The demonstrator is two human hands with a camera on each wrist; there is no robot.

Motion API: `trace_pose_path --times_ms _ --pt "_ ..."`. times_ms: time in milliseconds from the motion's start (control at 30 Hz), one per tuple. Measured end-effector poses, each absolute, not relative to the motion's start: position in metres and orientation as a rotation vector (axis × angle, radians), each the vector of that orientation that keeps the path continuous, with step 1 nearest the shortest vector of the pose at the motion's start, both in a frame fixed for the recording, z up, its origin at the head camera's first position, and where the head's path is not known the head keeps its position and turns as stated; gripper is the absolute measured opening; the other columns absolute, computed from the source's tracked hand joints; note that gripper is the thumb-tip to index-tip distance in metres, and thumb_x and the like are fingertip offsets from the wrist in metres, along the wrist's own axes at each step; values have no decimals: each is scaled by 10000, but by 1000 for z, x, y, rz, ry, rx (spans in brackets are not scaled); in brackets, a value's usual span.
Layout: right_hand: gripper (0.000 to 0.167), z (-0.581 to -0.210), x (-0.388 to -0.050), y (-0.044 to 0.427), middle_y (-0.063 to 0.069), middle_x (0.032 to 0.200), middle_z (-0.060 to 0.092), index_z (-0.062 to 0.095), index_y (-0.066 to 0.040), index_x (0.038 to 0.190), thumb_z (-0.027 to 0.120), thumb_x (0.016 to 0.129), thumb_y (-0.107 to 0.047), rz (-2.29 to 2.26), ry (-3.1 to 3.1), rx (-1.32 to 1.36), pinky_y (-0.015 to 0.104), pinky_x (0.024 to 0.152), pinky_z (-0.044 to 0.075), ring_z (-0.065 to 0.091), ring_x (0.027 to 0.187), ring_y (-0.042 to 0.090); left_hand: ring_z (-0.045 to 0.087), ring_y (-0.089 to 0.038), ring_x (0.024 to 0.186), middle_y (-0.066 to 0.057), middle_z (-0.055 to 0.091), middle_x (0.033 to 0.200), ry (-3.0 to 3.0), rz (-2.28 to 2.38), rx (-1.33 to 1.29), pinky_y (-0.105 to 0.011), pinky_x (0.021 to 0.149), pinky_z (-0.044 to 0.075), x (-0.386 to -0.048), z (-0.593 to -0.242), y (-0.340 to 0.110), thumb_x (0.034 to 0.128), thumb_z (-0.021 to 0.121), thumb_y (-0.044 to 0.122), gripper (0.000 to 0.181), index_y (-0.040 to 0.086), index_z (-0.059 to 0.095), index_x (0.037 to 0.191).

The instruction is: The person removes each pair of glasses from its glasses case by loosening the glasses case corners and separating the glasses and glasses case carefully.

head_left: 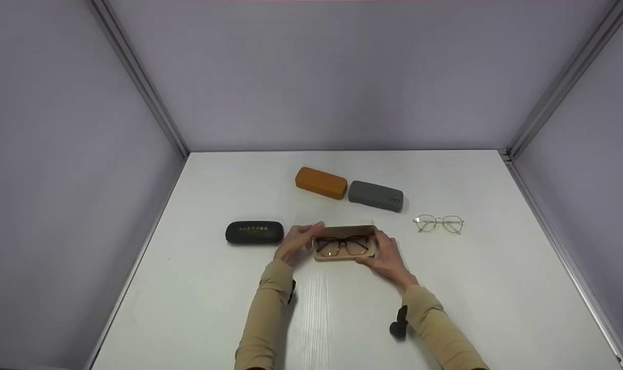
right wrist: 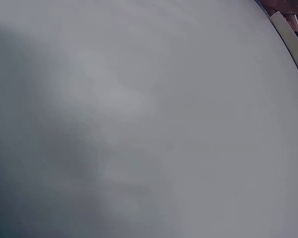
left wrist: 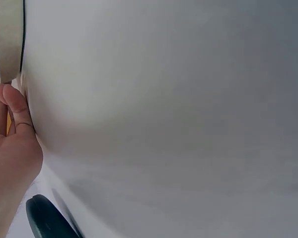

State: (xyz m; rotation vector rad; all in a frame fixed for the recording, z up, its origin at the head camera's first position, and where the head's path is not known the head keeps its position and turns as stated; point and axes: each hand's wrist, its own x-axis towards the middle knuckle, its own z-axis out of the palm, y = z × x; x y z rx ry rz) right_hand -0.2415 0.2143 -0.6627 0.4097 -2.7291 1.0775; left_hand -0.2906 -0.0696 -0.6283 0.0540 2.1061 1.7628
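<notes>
My left hand point(head_left: 294, 241) and right hand point(head_left: 388, 257) grip opposite ends of the open eyeglass case point(head_left: 337, 258), mid-width on the bench point(head_left: 203, 308). I should keep it level, the dark-framed eyeglasses point(head_left: 343, 240) within its rim, and pressure on the lid point(head_left: 347, 230) even.

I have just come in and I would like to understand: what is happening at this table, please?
A person holds an open glasses case with both hands: the left hand is at its left end, the right hand at its right. Dark-framed glasses lie inside. A black case lies to the left; an orange case and a gray case lie farther back. Thin-framed glasses lie on the table to the right.
</notes>
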Motion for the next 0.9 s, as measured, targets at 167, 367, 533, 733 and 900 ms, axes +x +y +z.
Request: trace_pose_path --times_ms 167,367,533,733,900 --pt "1025 -662 -241 214 282 1366 572 416 94 1459 914 696 -374 1115 -2765 365 572 1061 383 539 1243 442 504 -155 788 -99 656 1280 2109 1775 50 -293 833 416 -289 -630 -68 935 613 590 591 96 721 1242" --pt "999 -660 -239 212 282 1377 571 413 97 1463 912 712 -334 1134 -2768 327 579 1093 360 528 1276 443 519 -133 805 -106 643 1318 2100 1785 47 -267 781 433 -287 -632 -67 927 598 627 678 89 654 1336" --pt "1009 -660 -237 211 265 1387 579 406 74 1485 913 715 -336 1145 -2761 326 581 1072 368 541 1271 429 525 -118 807 -113 640 1319 2098 1807 52 -248 731 446 -287 -634 -67 933 601 609 674 76 644 1343" --pt "1035 -653 -235 212 231 1300 610 358 7 1536 903 730 -345 1244 -2801 304 528 992 400 562 1122 360 522 -134 856 -104 633 1330 2074 1823 51 -263 746 433 -286 -634 -66 928 605 613 655 99 656 1331" --pt "1057 -646 -234 217 144 1120 604 268 -21 1581 873 776 -344 1365 -2855 295 352 821 399 474 911 198 523 -152 864 -74 658 1237 2084 1831 82 -278 744 423 -286 -635 -66 950 595 579 585 98 694 1268"
